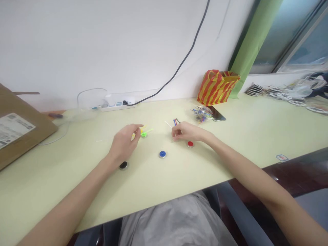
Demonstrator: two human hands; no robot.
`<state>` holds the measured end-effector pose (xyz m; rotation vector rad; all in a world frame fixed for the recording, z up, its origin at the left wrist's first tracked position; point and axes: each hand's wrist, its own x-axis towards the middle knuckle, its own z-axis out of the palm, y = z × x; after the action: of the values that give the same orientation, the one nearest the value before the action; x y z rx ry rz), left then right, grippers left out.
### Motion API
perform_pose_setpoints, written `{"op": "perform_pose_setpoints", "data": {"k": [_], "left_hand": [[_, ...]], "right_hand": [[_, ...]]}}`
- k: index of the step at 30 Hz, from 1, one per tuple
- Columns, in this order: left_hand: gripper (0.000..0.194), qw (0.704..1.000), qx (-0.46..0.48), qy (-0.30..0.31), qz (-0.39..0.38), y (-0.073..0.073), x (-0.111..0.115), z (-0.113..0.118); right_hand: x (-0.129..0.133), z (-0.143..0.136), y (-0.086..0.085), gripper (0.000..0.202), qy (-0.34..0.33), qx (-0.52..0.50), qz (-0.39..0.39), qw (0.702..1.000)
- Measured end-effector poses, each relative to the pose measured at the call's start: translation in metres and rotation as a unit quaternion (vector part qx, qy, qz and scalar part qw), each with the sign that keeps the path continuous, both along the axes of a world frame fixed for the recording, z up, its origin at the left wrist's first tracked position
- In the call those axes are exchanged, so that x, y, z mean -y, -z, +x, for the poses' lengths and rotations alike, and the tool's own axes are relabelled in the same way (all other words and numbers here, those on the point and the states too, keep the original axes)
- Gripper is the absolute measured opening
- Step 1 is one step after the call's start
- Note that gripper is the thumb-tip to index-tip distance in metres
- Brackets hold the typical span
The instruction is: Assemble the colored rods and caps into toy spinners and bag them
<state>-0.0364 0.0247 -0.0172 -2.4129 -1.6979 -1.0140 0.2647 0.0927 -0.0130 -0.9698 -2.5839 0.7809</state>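
My left hand point(125, 141) is over the table, fingers curled beside a yellow piece point(141, 130) and a green disc point(144, 135) with a green stick by it; what it grips is too small to tell. My right hand point(185, 131) has its fingers bent down to the table, next to a white stick point(168, 124) and thin blue, red and black pieces point(176, 121); its fingertips hide anything between them. A blue disc point(162, 154) lies between the hands, nearer me. Near my right wrist is a red disc point(190, 144), and below my left wrist a black disc point(123, 165).
A cardboard box point(23, 130) stands at the left. Along the wall lies a power strip point(118, 104) with a black cable. Behind my right hand are a plastic bag of small parts point(201, 114), a phone point(217, 113) and a red-and-yellow striped bag point(216, 88).
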Motion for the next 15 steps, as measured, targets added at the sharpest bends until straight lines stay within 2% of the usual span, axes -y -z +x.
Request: {"op": "perform_pose_setpoints", "data": {"k": [4,8,12,15], "left_hand": [[0.032,0.998,-0.052,0.021,0.021,-0.002,0.010,0.020],[0.030,0.996,-0.086,0.030,0.023,0.001,0.014,0.029],[0.028,0.997,-0.067,0.035,-0.006,0.003,0.016,0.029],[0.030,0.995,-0.062,0.070,-0.033,0.005,0.017,0.028]], "right_hand": [[0.011,-0.027,0.009,0.008,0.003,-0.020,0.065,0.998],[0.014,-0.034,0.013,0.016,-0.007,-0.024,0.099,0.995],[0.015,-0.032,0.014,0.018,0.004,-0.040,0.099,0.994],[0.022,-0.039,0.016,0.013,0.002,-0.130,0.050,0.990]]}}
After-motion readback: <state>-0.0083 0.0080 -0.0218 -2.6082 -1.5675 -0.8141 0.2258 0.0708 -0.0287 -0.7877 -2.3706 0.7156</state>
